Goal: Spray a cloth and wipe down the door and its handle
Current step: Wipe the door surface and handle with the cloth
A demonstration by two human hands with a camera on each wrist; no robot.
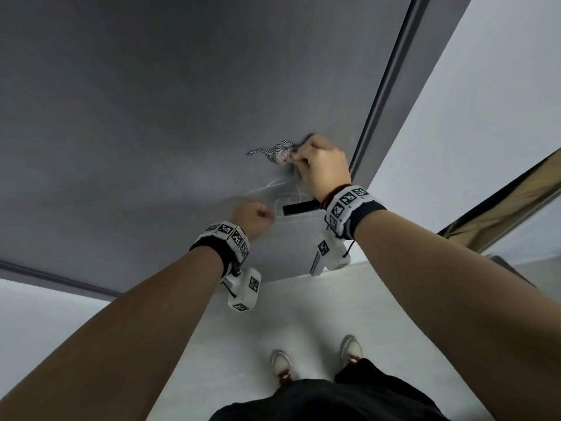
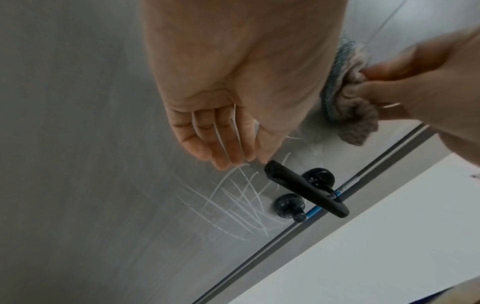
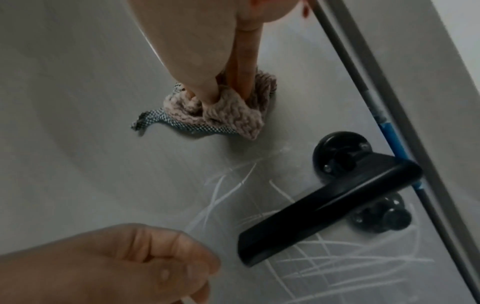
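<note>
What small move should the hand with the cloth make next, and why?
Probably slide the cloth down toward the handle. The right hand presses it on the door just above the handle, and white streaks around the handle look unwiped.

Both forearms raised and stretched forward, bare, each wrist wrapped in a dark band. Right hand (image 1: 323, 165) highest and furthest out, back of the hand toward the head camera, fingers (image 3: 244, 67) and thumb curled down and pinching a bunched cloth (image 3: 226, 111) against the door (image 1: 151, 117). Left hand (image 1: 253, 215) lower and to the left, fingers (image 2: 205, 139) loosely curled toward the palm, thumb alongside — apparently holding nothing, though the fingertips are blurred. Hands near each other but apart. Below, black trouser legs and two pale shoes.
</note>
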